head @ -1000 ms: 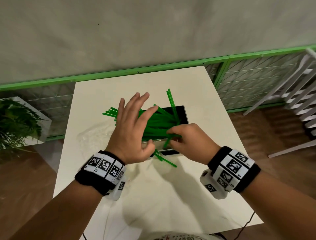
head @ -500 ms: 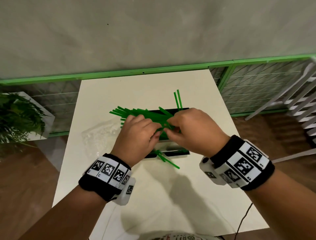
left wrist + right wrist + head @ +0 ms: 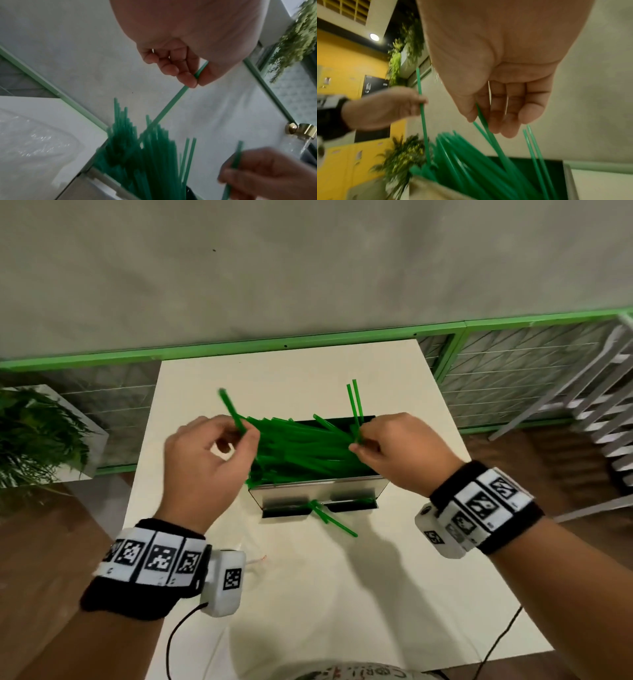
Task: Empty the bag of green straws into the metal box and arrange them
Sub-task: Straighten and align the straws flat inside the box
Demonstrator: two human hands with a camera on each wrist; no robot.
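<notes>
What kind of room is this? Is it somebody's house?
Probably not a house; more likely an office or school common area: yellow locker-like cabinets, a green-framed wire-mesh partition, and leafy plants beside the white table.

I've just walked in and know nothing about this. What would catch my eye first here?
The heap of green straws spilling out of the metal box in the middle of the white table. On either side, the left hand pinches one straw and the right hand pinches others. A few straws lie on the table before the box.
</notes>
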